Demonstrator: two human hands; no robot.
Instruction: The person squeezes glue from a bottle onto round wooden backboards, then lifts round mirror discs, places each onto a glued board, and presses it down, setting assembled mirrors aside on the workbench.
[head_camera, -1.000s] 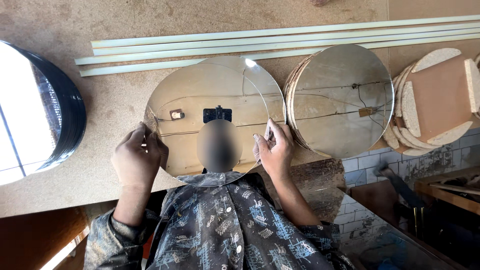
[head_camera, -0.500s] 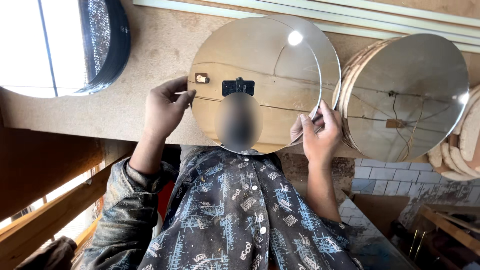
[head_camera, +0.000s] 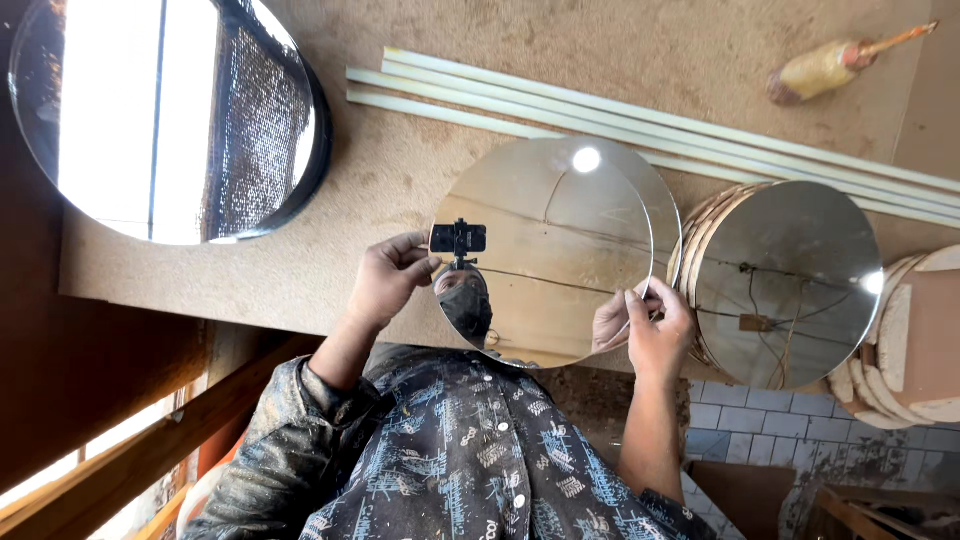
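Round mirror (head_camera: 560, 240), frameless and thin, is held up at its two sides over the edge of a dusty brown workbench (head_camera: 420, 180). The left hand (head_camera: 388, 280) pinches the mirror's left rim, thumb on the glass face and fingers curled behind it. The right hand (head_camera: 655, 335) is closed on the lower right rim, fingertips pressed to the front of the glass, where they are reflected. The mirror's face shows wooden ceiling boards, a bright lamp spot near the top and the head camera on its mount.

Just behind the held disc, the rim of a second round mirror (head_camera: 668, 205) peeks out on the right. Next to it on the right, a stack of round mirrors (head_camera: 790, 285) stands leaning on edge, and past that lie round wooden backing discs (head_camera: 915, 340). On the far left of the bench rests a large mirror in a dark frame (head_camera: 170, 115), reflecting a bright window. Several long pale strips (head_camera: 640, 125) lie across the bench beyond the mirrors, with a yellowish brush-like tool (head_camera: 835, 62) near the far corner. The person wears a patterned dark shirt (head_camera: 440, 450).
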